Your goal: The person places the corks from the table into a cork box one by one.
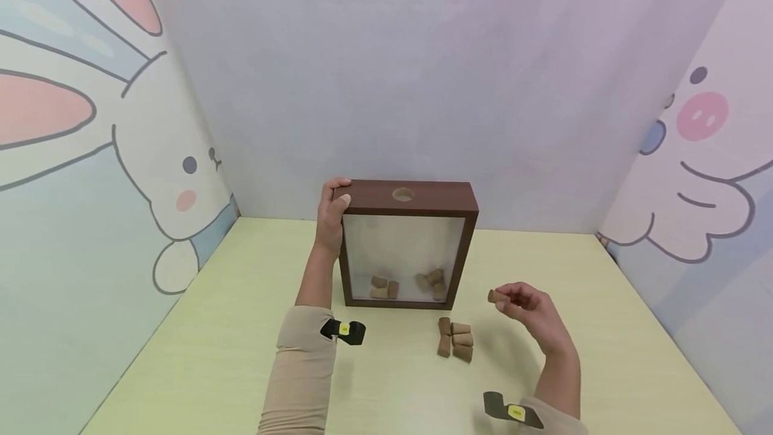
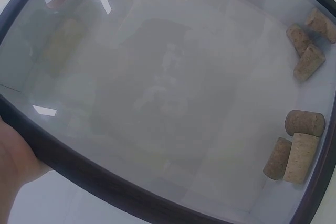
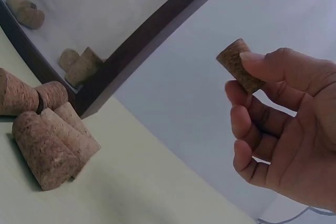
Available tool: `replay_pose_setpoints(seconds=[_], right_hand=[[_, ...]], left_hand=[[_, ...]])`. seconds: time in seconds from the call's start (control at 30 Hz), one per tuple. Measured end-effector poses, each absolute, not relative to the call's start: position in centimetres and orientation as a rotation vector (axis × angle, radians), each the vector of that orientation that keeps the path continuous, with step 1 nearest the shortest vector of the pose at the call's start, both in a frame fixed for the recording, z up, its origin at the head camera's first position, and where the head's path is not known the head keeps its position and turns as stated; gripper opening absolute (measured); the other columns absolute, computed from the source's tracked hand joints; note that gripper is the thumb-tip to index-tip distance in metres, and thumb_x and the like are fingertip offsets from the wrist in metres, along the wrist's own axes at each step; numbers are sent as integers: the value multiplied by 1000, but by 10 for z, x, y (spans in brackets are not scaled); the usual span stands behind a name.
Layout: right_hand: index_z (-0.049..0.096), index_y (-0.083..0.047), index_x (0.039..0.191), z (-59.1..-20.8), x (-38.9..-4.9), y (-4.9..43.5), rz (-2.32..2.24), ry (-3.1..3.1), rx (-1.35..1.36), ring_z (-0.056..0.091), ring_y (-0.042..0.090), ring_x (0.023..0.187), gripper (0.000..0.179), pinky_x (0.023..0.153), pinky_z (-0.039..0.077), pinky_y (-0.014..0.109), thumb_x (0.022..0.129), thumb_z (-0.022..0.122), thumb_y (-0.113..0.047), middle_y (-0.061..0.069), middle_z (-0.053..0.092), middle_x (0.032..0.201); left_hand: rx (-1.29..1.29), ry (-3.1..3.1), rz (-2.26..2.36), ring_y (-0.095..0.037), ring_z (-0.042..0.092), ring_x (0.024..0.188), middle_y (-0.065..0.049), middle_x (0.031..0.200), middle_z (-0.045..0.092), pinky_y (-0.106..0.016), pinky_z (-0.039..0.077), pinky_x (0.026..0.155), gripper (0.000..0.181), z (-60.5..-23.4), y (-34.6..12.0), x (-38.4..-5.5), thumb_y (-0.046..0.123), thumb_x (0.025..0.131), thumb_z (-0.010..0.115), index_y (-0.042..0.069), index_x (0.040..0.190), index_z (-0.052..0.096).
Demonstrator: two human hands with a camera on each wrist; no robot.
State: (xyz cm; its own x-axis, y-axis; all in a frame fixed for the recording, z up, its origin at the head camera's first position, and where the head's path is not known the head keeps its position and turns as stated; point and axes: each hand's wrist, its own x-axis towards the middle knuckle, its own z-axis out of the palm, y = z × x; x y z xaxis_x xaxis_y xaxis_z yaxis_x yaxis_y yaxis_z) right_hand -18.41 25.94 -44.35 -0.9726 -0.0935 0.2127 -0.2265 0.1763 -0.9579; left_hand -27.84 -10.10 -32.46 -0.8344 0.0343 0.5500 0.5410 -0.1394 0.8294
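Observation:
A dark brown box frame (image 1: 410,201) with a clear front pane and a round hole (image 1: 402,194) in its top stands upright on the table. My left hand (image 1: 331,217) grips its upper left corner, the thumb on the top face. Several corks (image 2: 305,153) lie in two small groups on the box's floor behind the pane. To the right of the box, my right hand (image 1: 534,314) pinches a single cork (image 3: 239,64) between thumb and fingers, above the table. Between that hand and the box's front, several loose corks (image 1: 461,340) lie close together.
The pale yellow-green table (image 1: 386,381) reaches back to a plain light wall (image 1: 386,86). Side panels carry a cartoon rabbit (image 1: 175,186) on the left and a pink-snouted cartoon figure (image 1: 702,116) on the right. Black straps (image 1: 344,330) circle both wrists.

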Motion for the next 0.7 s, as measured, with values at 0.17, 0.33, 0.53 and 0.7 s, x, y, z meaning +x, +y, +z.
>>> replay_pose_setpoints(seconds=[0.17,0.33,0.53,0.7], right_hand=[[55,11,107,-434,-187,246,1999,-2087,294,57,15,85,23,74,46,23,86,61,3,3,61,91],[60,4,104,-419,-190,230,2121,-1870,290,52,13,81,20,70,43,23,85,58,10,0,58,87],[66,-3,100,-396,-188,217,2312,-1573,303,52,13,79,25,68,43,23,87,51,13,2,59,87],[68,-4,101,-376,-186,214,2414,-1443,382,50,13,75,30,65,42,23,88,48,14,2,59,89]], left_hand=[[-652,-1792,-2040,-21,25,124,-10,135,31,-41,18,99,45,-325,-102,-279,21,87,40,-7,123,36],[-650,-1787,-2043,-21,27,123,-9,134,32,-41,18,98,44,-326,-102,-280,20,87,41,-6,122,37],[-653,-1779,-2042,-21,26,124,-9,133,33,-41,17,99,44,-327,-101,-282,19,87,41,-7,122,36],[-659,-1774,-2042,-22,24,126,-8,132,33,-42,15,100,44,-326,-102,-281,20,87,41,-7,122,36]])
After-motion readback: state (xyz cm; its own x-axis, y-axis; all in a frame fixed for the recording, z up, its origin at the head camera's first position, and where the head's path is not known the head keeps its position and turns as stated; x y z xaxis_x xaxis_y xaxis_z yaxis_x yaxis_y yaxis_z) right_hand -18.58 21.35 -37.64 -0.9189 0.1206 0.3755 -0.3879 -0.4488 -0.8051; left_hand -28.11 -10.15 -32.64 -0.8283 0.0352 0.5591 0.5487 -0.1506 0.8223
